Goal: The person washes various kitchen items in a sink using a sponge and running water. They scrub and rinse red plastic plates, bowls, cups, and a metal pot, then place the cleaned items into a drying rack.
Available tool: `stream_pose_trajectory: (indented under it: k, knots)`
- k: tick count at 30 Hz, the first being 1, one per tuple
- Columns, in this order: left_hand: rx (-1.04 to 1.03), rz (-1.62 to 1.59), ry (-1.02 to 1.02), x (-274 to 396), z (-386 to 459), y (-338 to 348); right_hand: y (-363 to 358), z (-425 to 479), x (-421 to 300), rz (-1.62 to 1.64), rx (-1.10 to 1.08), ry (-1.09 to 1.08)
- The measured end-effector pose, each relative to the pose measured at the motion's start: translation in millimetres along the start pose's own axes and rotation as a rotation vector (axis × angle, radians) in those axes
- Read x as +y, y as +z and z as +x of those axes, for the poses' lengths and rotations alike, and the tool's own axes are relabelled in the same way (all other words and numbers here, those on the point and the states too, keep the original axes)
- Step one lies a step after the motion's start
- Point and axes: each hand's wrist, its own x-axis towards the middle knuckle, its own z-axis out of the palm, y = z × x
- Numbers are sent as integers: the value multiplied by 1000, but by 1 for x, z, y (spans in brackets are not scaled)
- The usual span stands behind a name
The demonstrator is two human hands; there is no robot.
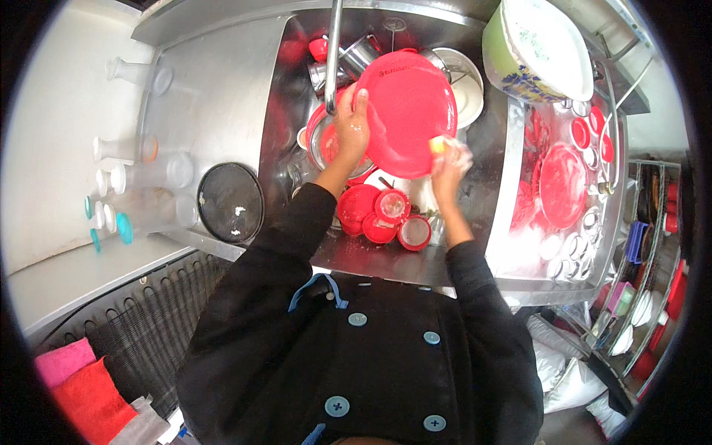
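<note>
My left hand [354, 125] grips the left edge of a large red oval tray [411, 111], thumb on its face, above a stainless steel sink [467, 211]. At the tray's lower right edge, my right hand [449, 167] holds a yellow sponge [438, 146] with suds around the fingers; this hand is slightly blurred. Below the tray sit several small red bowls [392, 206] and a red plate [356, 203]. Behind it I see metal jugs [360, 55], a small red cup [319, 49] and white plates [470, 100], partly covered by the tray.
A metal faucet pipe [332, 55] reaches down close to my left hand. On the left drainboard [222, 83] lies a round black tray [230, 203], near clear plastic containers [156, 211]. To the right are a soapy red tray [563, 186], glasses [575, 247] and a large green patterned tub [512, 67].
</note>
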Motion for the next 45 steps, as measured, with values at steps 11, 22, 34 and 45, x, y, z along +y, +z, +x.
stream_pose_trajectory:
  k: [11, 22, 34, 45]
  knots:
    - [-276, -181, -437, -21, -16, 26, -87, 14, -52, 2035, 12, 809]
    - [-1199, 844, -28, -141, -124, 35, -177, -47, 63, 1759, 252, 1024]
    - [-1241, 720, 712, -171, -157, -28, -163, 10, 64, 2042, 2, 1082]
    - [-303, -101, -297, -99, -5, -49, -18, 47, -82, 776, -440, 340]
